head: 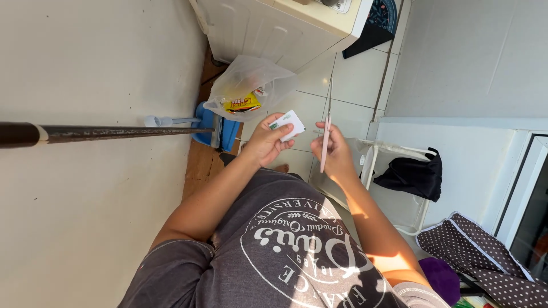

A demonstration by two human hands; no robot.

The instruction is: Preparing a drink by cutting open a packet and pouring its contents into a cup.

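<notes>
Currently the person stands over a tiled floor (354, 74), both hands raised in front of the chest. Left hand (264, 142) is closed around one small white packet (289, 124), pinched between thumb and fingers with its upper end free. Right hand (337, 151) grips one pair of scissors (326, 128) by pink handles; the blades point up and away, edge-on to the camera, so I cannot tell whether they are parted or shut. Blades stand just beside the packet's free end, not visibly touching it.

Judgement on technique: the packet wants holding low, fingers well clear of the top strip, and upright so nothing spills once opened. Blades should meet the edge squarely, near the corner, in one short snip.

Count of things nearby:
- one clear plastic bag (251, 85) on the floor, with a yellow pack inside
- one blue dustpan (220, 128) beneath it
- one dark pole (108, 133) running in from the left
- one white appliance (279, 25) at the top
- one white rack (399, 177) carrying one black cloth (414, 174)
- one dotted brown bag (479, 251), lower right
</notes>
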